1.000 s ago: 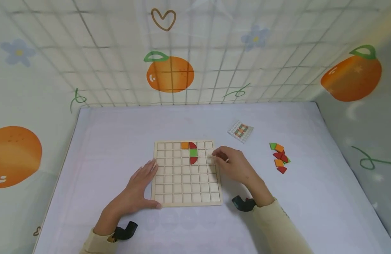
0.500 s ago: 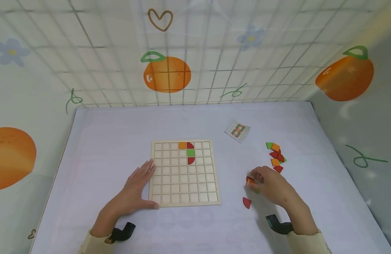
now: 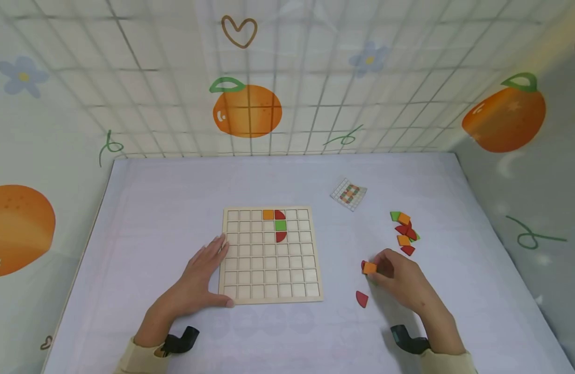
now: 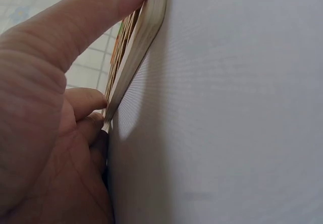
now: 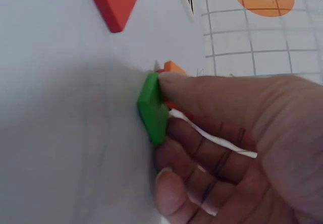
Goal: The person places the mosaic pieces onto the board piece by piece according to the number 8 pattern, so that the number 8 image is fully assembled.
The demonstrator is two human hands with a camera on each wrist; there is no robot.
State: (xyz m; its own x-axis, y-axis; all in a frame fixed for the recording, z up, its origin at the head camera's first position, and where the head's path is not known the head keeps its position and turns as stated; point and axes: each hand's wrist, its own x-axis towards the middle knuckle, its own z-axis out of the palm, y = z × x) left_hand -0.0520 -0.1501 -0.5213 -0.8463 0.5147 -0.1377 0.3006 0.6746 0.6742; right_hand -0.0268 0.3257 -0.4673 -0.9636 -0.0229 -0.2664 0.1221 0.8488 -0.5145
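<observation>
A wooden grid board (image 3: 270, 302) lies on the table, with an orange square, two red quarter-circle pieces and a green square (image 3: 280, 225) set in its upper cells. My left hand (image 3: 198, 283) rests with straight, spread fingers along the board's left edge, thumb at the near left corner. Right of the board, my right hand (image 3: 401, 278) pinches an orange square tile (image 3: 370, 268) between thumb and fingers. A red piece (image 3: 363, 265) peeks out behind that tile. In the right wrist view a green tile (image 5: 153, 108) stands close under the thumb tip.
A red quarter-circle piece (image 3: 362, 298) lies nearer the front edge. Farther right is a loose cluster of green, orange and red tiles (image 3: 403, 240). Behind the board's right corner sits a small printed pattern card (image 3: 349, 194). Patterned cloth walls (image 3: 296, 124) enclose the table.
My right hand has moved from the board's right edge out to the tiles on the right, and now an orange square shows between its fingertips. The left hand stays at the board.
</observation>
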